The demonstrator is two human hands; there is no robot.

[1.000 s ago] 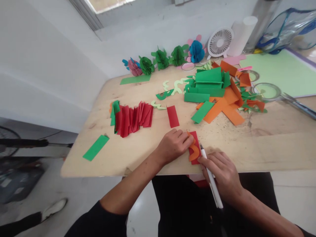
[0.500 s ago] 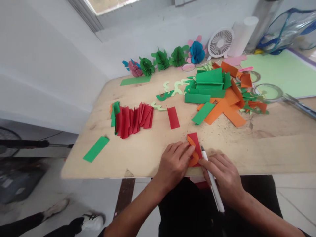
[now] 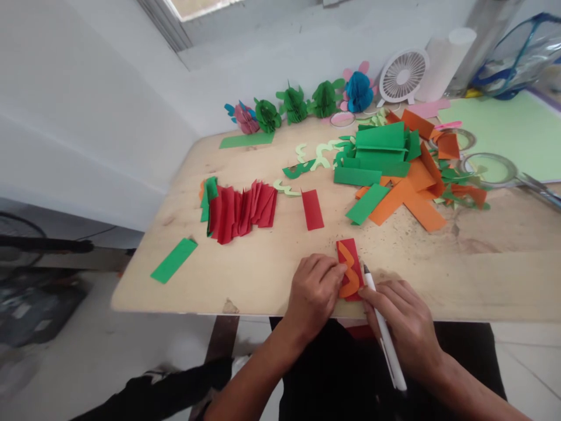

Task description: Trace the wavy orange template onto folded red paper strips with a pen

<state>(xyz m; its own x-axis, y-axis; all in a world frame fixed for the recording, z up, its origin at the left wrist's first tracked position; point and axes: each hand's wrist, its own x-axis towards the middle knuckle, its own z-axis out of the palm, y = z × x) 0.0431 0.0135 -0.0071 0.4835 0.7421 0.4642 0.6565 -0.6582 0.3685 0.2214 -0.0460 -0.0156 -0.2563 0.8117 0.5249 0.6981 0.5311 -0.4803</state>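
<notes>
Near the table's front edge lies a red paper strip (image 3: 359,265) with a wavy orange paper cutout (image 3: 350,287) on top. My left hand (image 3: 316,292) has its fingers bent and pressed together, holding the cutout down on the strip by its left side. A white pen (image 3: 389,345) is gripped in my right hand (image 3: 401,318), tip pointing up and away beside the strip's right edge. The right fingertips touch the strip's lower right edge. Another red folded strip (image 3: 312,209) lies a little farther back.
Red folded papers (image 3: 241,210) stand in a row at left, near a green strip (image 3: 174,261). Green papers (image 3: 380,146) and orange papers (image 3: 423,207) are heaped at right, by scissors (image 3: 540,190) and tape rolls (image 3: 491,169). Paper figures (image 3: 293,105) and a small fan (image 3: 404,76) line the wall.
My left fingers have shifted slightly, showing more of the orange cutout. The pen stays in my right hand. Another person's legs at lower left have moved to the right.
</notes>
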